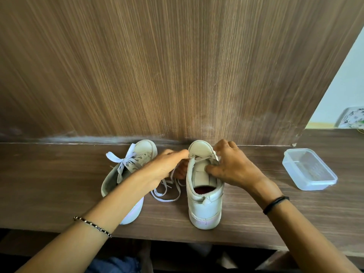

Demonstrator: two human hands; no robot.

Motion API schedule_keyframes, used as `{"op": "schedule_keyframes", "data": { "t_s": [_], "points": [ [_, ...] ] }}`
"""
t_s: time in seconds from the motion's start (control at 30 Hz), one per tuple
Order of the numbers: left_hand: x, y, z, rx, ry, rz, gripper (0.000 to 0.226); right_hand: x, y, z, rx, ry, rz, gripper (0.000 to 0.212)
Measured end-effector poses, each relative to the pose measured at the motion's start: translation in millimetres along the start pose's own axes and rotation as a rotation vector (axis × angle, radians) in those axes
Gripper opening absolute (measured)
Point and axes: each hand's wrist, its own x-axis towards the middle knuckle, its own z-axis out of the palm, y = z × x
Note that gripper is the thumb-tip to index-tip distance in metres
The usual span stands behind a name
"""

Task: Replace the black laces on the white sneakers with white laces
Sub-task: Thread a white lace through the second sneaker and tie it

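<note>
Wrists come nearest, a beaded bracelet (92, 225) on one and a black cord (275, 203) on the other, both reaching out over the desk (59, 184). Between them stands the open sneaker (204, 205), heel toward me and toe away, so that the eyelet rows run straight out from my fingers. Just inside my left wrist the loose ends of the white lace (167, 194) trail on the wood, left slack there so I have length to draw from. My left hand (165, 166) is curled at the shoe's left edge and pinches that lace where it leaves the eyelets. My right hand (234, 166) grips the sneaker itself, thumb pressing the tongue flat to keep it out of the way, fingers hooked over the right eyelet edge near the toe; whether they also hold a lace end I cannot tell. I judge only the far crossings are threaded. Beyond my left hand lies the finished sneaker (137, 152), its bow (122, 160) tied in white. Off past my right hand sits a clear plastic box (309, 170), well apart. No black lace shows anywhere. Farthest, a wood panel (157, 75) rises behind both toes.
</note>
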Motion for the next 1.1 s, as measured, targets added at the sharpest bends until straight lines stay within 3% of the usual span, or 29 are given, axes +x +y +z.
{"op": "schedule_keyframes", "data": {
  "t_s": [0.13, 0.23, 0.33, 0.5, 0.7, 0.8, 0.97, 1.1],
  "points": [
    [3, 2, -6, 0.264, 0.001, 0.030, 0.051, 2, 5, 0, -0.007, 0.012, 0.025, 0.043],
    [-1, 3, -11, 0.301, -0.091, 0.114, 0.026, 2, 4, 0, -0.025, 0.025, 0.009, 0.042],
    [-4, 1, -9, 0.287, -0.129, 0.182, 0.017, 1, 3, 2, -0.065, 0.087, -0.008, 0.042],
    [-5, 3, -10, 0.283, -0.074, 0.133, 0.020, -2, -3, 9, -0.149, 0.205, -0.049, 0.033],
    [-2, 4, -7, 0.216, -0.049, 0.082, 0.020, -1, 1, 4, -0.135, 0.164, -0.014, 0.026],
    [1, 1, -3, 0.252, 0.016, 0.148, 0.025, -2, -1, 5, -0.154, 0.160, -0.033, 0.028],
    [1, -8, 5, 0.378, 0.088, 0.329, 0.033, -1, -6, 6, -0.198, 0.182, -0.241, 0.032],
    [1, -4, 5, 0.240, 0.096, 0.115, 0.035, 0, -12, 10, -0.194, 0.179, -0.238, 0.023]
  ]
}}
